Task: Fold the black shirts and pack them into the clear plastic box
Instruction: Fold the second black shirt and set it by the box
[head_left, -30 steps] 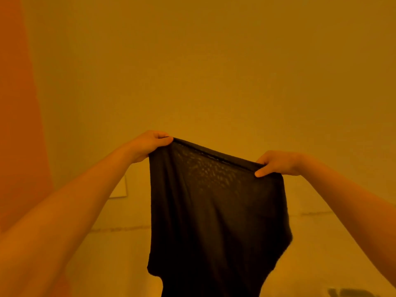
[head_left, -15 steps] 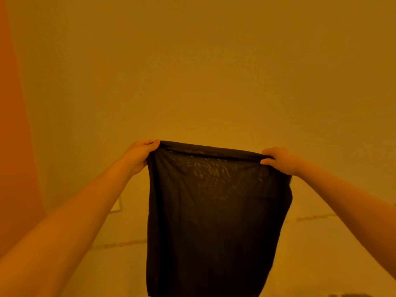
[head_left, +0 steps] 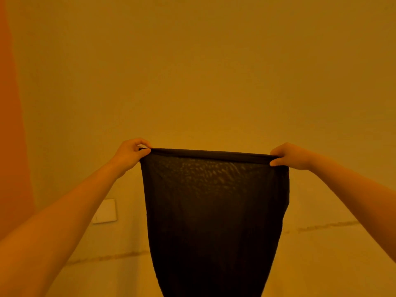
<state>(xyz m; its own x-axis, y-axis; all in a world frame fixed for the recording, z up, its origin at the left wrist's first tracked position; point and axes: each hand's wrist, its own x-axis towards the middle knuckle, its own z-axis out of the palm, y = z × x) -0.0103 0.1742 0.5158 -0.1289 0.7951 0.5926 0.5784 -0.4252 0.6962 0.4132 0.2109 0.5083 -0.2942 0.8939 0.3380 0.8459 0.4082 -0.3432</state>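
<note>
A black shirt (head_left: 214, 211) is held up taut before a wall (head_left: 192, 71). One top corner is pinched by the left hand (head_left: 129, 153), the other by the right hand (head_left: 289, 156).

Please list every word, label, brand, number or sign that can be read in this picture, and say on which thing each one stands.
None: no text can be read in this picture.
black shirt: held up by the left hand and the right hand; no print, tag or brand shows on the cloth.
wall plate: plain, with a tiny dark mark too small to read.
wall: bare, no sign.
</note>
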